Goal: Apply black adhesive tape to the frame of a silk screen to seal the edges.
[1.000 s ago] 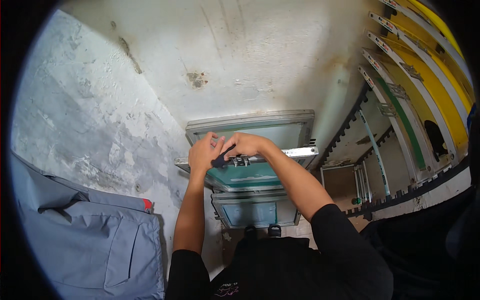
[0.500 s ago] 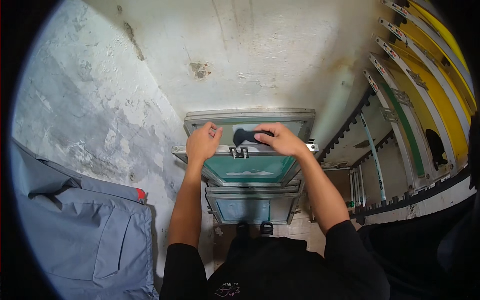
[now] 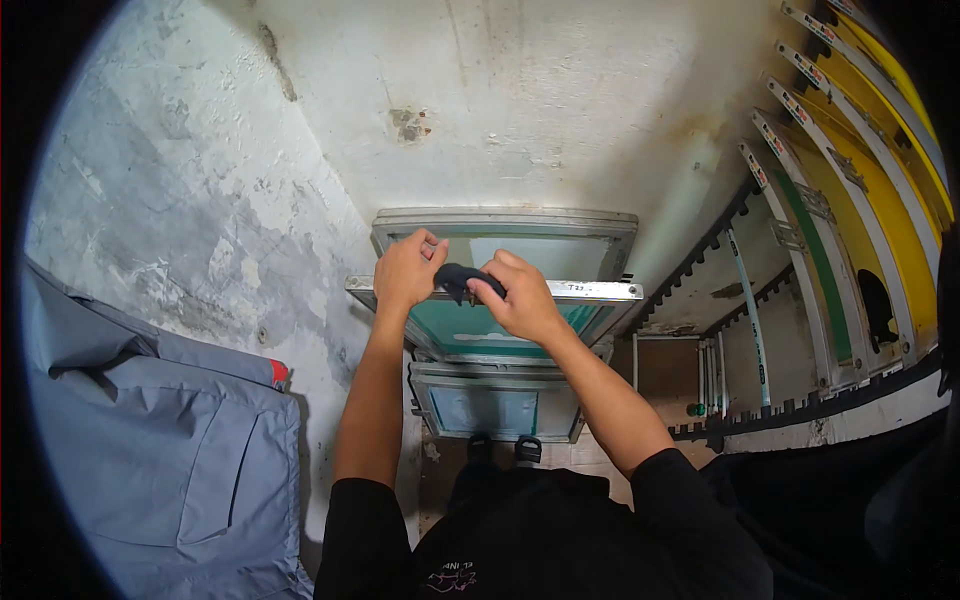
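Note:
A metal-framed window panel (image 3: 600, 291) with greenish glass stands upright before me, its top bar facing up. My left hand (image 3: 408, 266) is at the left part of that bar, fingers curled over it; the fingers' far side is hidden. My right hand (image 3: 515, 295) grips a bunched black cloth (image 3: 458, 278) and presses it on the bar left of the middle, close to my left hand. The cloth covers most of the small latch on the bar.
Another framed panel (image 3: 505, 217) leans at the back wall, and a lower one (image 3: 485, 410) stands near my feet. Ladders with yellow and green parts (image 3: 830, 220) line the right side. A grey jacket (image 3: 170, 430) hangs at the left wall (image 3: 180, 180).
My right hand has moved left along the bar with the black cloth, which now covers the latch and nears my left hand. The left hand has stayed nearly in place.

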{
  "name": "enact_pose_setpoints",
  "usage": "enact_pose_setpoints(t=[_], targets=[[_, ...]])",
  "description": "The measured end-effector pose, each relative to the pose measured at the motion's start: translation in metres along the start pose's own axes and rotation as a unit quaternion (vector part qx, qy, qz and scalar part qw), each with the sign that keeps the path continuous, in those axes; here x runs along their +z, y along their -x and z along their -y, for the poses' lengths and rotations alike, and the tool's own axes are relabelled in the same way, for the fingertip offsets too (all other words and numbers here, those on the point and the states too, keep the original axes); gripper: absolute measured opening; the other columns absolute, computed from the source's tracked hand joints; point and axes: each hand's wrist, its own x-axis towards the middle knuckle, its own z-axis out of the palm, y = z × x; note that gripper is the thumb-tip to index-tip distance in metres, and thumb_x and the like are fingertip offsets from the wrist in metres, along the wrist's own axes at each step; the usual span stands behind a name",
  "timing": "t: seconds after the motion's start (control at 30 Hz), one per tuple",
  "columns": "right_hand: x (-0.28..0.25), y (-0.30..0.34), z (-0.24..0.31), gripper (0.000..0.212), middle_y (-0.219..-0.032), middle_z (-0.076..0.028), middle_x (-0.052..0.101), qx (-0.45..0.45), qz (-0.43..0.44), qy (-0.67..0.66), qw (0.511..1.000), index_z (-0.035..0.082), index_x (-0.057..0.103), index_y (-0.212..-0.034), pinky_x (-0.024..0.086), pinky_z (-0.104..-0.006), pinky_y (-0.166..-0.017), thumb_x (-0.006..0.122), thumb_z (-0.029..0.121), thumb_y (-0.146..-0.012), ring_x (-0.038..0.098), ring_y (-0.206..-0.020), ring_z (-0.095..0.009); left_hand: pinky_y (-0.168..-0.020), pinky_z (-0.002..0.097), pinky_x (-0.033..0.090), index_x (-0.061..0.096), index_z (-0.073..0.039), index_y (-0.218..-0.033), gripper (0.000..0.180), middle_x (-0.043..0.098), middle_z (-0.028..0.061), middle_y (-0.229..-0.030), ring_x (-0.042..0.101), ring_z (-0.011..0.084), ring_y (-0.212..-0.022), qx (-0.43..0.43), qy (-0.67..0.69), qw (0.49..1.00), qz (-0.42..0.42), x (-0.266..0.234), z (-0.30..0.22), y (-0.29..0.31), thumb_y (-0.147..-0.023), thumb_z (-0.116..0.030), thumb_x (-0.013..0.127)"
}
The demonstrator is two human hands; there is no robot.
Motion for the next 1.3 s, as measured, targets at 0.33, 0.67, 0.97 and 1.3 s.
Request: enact_pose_setpoints(t=[0.33,0.67,0.97,1.3], targets=[[-0.007,-0.003,-0.007,0.032,-0.094,-0.011,0.058,0.060,0.015,-0.080,0.995,0.006,0.068,-0.128,0.048,-0.0319,-0.080,0.059,0.004,-0.097,0.059,-0.087,-0.023,-0.076,0.0471,0.055,0.072,-0.013,-0.104,0.036,0.077,0.0080,-0.094,0.072,0.0347,-0.090,-0.012,-0.003,1.000,0.019,-0.002,-0.004,0.002,-0.094,-0.047,0.065],[-0.019,-0.022,0.006,0.037,-0.097,-0.015,0.064,0.131,0.185,0.069,0.972,0.009,0.077,-0.092,0.050,-0.0470,-0.080,0.060,0.042,-0.099,0.064,-0.091,-0.035,-0.074,0.0478,0.054,0.072,-0.013,-0.104,0.035,0.074,0.0085,-0.085,0.071,0.0346,-0.086,-0.007,-0.022,1.000,0.003,-0.001,-0.002,0.001,-0.094,-0.046,0.065],[-0.019,-0.027,-0.013,0.039,-0.056,-0.007,0.046,0.165,0.149,-0.074,0.972,-0.003,0.063,-0.072,0.039,-0.0318,-0.056,0.071,0.027,-0.095,0.043,-0.058,-0.010,-0.073,0.0482,0.054,0.072,-0.013,-0.103,0.034,0.072,0.0103,-0.083,0.070,0.0354,-0.084,-0.012,-0.021,0.999,0.024,-0.005,-0.001,0.000,-0.094,-0.045,0.065],[-0.012,0.012,0.015,0.014,-0.087,-0.009,0.070,0.080,-0.290,-0.057,0.952,0.002,0.074,-0.097,0.050,-0.0309,-0.070,0.079,0.010,-0.087,0.065,-0.077,-0.019,-0.071,0.0486,0.054,0.073,-0.014,-0.100,0.033,0.072,0.0103,-0.080,0.070,0.0361,-0.081,-0.005,-0.009,1.000,-0.010,-0.003,-0.001,0.004,-0.094,-0.045,0.064]])
